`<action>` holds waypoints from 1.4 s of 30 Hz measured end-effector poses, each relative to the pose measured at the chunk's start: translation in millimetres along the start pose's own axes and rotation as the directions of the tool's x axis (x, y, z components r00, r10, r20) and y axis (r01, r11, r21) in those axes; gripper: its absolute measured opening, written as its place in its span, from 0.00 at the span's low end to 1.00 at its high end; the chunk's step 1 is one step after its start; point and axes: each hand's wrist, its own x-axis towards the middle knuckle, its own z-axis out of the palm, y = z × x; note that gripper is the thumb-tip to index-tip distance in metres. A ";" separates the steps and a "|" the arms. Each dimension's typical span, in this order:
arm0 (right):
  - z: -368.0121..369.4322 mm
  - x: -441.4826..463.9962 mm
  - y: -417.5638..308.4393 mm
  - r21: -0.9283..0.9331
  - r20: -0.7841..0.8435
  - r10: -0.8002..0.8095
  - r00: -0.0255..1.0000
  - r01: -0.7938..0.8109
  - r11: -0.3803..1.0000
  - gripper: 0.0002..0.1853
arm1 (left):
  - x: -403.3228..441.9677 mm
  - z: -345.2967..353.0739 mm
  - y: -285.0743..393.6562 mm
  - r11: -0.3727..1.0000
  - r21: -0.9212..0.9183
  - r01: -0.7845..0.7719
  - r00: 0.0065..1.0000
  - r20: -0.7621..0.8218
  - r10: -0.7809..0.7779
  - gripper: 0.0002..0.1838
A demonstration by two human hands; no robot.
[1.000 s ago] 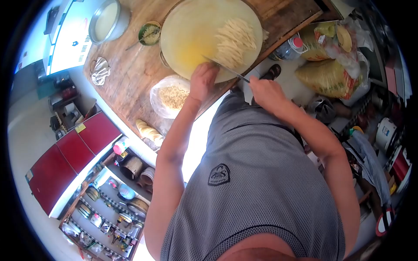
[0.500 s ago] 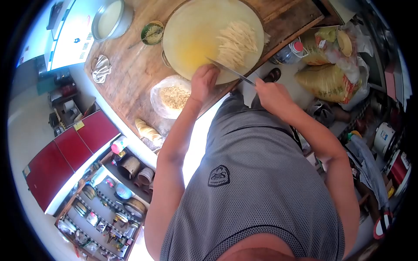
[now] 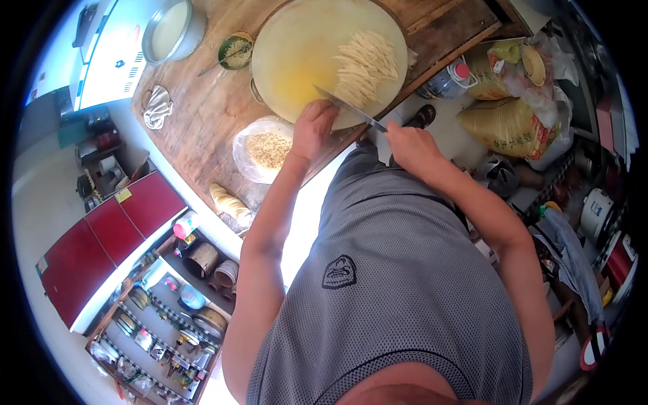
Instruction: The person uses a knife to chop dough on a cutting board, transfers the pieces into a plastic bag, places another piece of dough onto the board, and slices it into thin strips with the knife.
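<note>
My right hand (image 3: 411, 146) is wrapped around the handle of a long kitchen knife (image 3: 352, 109), whose blade points up and left over the near edge of a round cutting board (image 3: 287, 44). Beside the blade, my left hand (image 3: 316, 126) rests at the board's near edge with its fingers curled in and pressed together. Whatever lies under those fingers is hidden. Pale cut strips (image 3: 366, 66), perhaps dough or bean curd, lie heaped on the right part of the board. A yellowish wet patch (image 3: 304, 74) marks its middle.
On the wooden table (image 3: 209, 101) are a plastic bag of chopped crumbs (image 3: 268, 150), a small green bowl (image 3: 236, 51), a metal pot (image 3: 174, 32), a crumpled cloth (image 3: 157, 108) and a bread-like roll (image 3: 228, 201). Sacks (image 3: 506, 128) and a large bottle (image 3: 445, 81) stand on the floor at right.
My right hand and the knife have shifted a little to the left, so the blade tip reaches further over the board. My left hand has moved slightly left.
</note>
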 end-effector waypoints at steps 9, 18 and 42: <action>-2.7 -6.1 3.1 -0.029 0.011 -0.037 0.999 0.037 0.999 0.07 | -0.2 -1.9 -6.0 0.998 0.007 -0.058 0.998 0.022 0.058 0.10; -17.7 -15.9 -1.5 -0.039 0.045 -0.035 0.998 0.037 0.999 0.07 | 0.9 -4.0 -0.5 1.000 -0.011 -0.024 1.000 0.005 0.024 0.10; -7.1 -5.2 0.9 -0.056 0.029 -0.030 0.999 0.032 0.998 0.11 | -3.9 -1.0 -5.4 1.000 -0.005 -0.019 1.000 -0.019 0.019 0.12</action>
